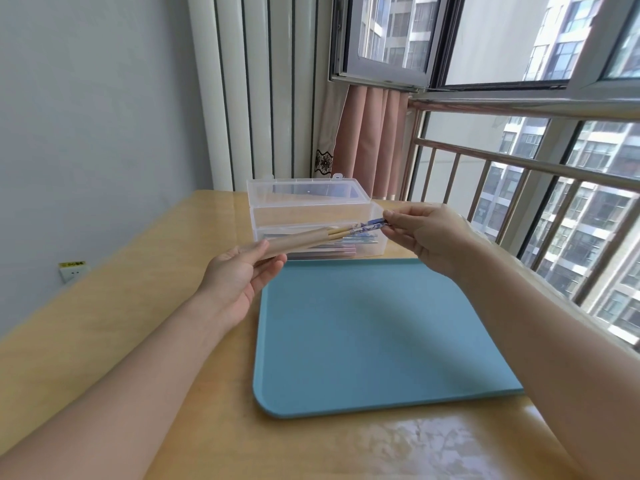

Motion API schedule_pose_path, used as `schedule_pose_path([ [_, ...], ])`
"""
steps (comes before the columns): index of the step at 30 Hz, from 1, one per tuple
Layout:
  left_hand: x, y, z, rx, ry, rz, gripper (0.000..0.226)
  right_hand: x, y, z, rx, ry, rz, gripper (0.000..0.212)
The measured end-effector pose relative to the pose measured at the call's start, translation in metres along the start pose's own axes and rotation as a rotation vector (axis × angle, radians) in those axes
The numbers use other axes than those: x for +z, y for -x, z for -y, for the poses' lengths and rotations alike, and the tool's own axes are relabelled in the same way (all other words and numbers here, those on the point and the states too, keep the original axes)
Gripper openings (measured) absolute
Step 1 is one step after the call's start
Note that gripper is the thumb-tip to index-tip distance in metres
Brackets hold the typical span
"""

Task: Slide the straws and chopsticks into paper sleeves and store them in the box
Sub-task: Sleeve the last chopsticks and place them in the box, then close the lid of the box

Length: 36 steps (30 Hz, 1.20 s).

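My left hand (242, 271) pinches a brown paper sleeve (298, 242) held in the air just in front of the box. A pair of chopsticks (356, 231) with blue-and-white patterned tops sticks partly out of the sleeve's right end. My right hand (420, 233) pinches the patterned top ends. Behind them stands a clear plastic box (311, 211) with its lid up, holding several sleeved items and straws at the bottom.
A blue tray (374, 334) lies on the wooden table (121, 306) in front of the box. A metal railing (519, 188) and windows run along the right, a curtain and radiator stand behind the table, and a wall socket (71, 270) sits low on the left.
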<state>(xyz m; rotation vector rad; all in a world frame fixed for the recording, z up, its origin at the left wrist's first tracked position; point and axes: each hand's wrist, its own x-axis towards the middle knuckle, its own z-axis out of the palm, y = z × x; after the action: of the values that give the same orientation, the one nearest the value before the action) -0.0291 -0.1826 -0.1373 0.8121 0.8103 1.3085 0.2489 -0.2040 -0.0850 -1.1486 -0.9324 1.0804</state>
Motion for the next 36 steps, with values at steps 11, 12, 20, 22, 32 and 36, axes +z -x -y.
schedule_pose_path([
  [11, 0.012, -0.015, -0.016, 0.348, -0.559, -0.21, 0.022, -0.011, -0.029, 0.016, -0.039, -0.226, -0.209, 0.012],
  [12, 0.014, -0.022, -0.019, 0.4, -0.663, -0.238, 0.024, -0.01, -0.036, 0.022, -0.03, -0.175, -0.212, 0.013],
  [20, 0.028, -0.081, -0.034, 0.29, -0.964, -0.317, 0.058, 0.008, -0.092, 0.024, 0.17, 0.306, -0.067, 0.027],
  [22, 0.022, -0.097, -0.029, 0.173, -0.966, -0.249, 0.067, 0.012, -0.101, 0.019, 0.101, 0.474, -0.093, 0.025],
  [32, 0.003, -0.14, -0.025, -0.012, -0.597, -0.02, 0.029, -0.002, -0.11, 0.022, -0.118, 0.949, -0.259, 0.019],
  [36, 0.0, -0.155, -0.025, -0.063, -0.435, 0.032, 0.04, 0.002, -0.097, -0.008, 0.235, 0.36, -0.013, 0.015],
])
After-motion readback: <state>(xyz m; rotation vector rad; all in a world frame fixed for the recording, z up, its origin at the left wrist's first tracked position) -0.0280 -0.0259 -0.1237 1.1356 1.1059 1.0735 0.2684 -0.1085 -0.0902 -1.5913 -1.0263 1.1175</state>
